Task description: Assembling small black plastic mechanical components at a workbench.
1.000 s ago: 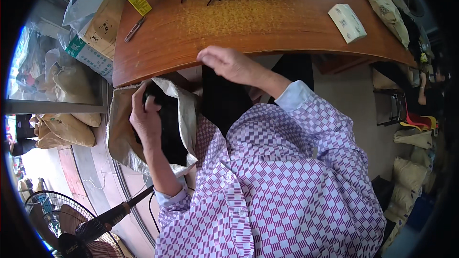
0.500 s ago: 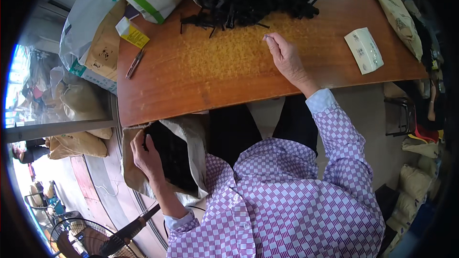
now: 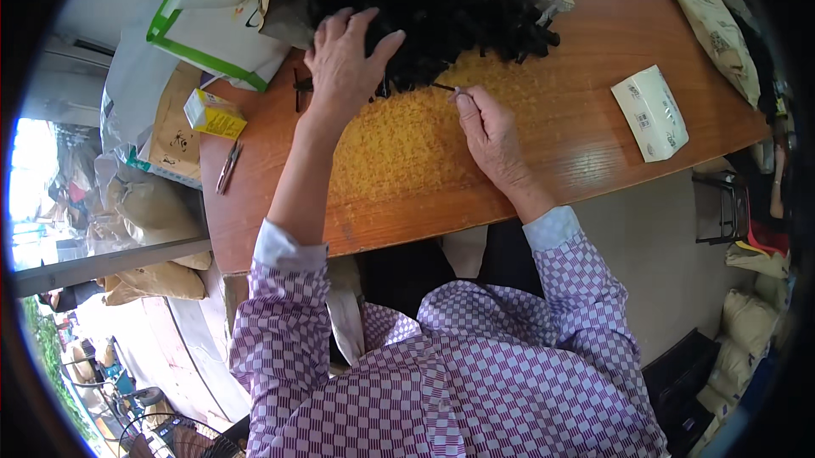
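At the far side of the table, a large heap of small black pieces (image 3: 441,8) spills from an opened bag; the single parts are too dark to make out. My left hand (image 3: 344,67) reaches over the heap's left front edge, fingers spread, with nothing visible in its grasp. Just in front of the heap, my right hand (image 3: 492,131) is closed in a pinch, thumb against forefinger. From its fingertips a thin black piece (image 3: 443,86) points left toward the heap.
Left on the wooden table (image 3: 560,152) are a yellow-and-white box (image 3: 215,115) and a small pair of snips (image 3: 228,168). A white tissue pack (image 3: 649,114) lies at the right. A green-edged white bag (image 3: 216,46) stands at the back left. Below the table's left edge shows an open sack (image 3: 344,314).
My left hand has risen from the open sack at lower left to the black heap and spread its fingers. The right hand stays near the heap, now with a thin black piece at its fingertips.
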Motion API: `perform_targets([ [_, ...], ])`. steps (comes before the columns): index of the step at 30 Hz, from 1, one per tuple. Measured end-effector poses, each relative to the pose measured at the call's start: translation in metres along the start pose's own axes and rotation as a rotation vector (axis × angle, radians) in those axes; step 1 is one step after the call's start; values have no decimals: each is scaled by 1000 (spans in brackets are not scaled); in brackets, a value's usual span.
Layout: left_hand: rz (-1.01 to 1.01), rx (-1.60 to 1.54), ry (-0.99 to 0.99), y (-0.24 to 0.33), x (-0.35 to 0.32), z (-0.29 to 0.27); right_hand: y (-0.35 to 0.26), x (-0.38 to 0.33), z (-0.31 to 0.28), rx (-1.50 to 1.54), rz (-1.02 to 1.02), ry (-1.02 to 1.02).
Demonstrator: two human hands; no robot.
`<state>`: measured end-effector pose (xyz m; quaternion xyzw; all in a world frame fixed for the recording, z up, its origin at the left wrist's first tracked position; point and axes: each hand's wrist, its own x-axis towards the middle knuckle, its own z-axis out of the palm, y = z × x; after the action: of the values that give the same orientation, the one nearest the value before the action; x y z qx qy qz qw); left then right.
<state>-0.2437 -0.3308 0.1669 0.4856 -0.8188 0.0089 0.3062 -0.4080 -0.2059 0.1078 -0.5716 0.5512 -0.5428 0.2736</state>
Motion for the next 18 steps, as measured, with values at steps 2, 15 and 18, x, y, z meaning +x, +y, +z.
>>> perform_targets([
  [2, -29, -16, -74, 5, 3, 8, 0, 2, 0, 7, -3, 15],
  [15, -34, -222, 102, 33, -95, -4, 1, 6, -5, 25, -17, 54],
  [18, -167, -405, 148, 24, -101, -12, -1, 6, -4, 26, -10, 47],
])
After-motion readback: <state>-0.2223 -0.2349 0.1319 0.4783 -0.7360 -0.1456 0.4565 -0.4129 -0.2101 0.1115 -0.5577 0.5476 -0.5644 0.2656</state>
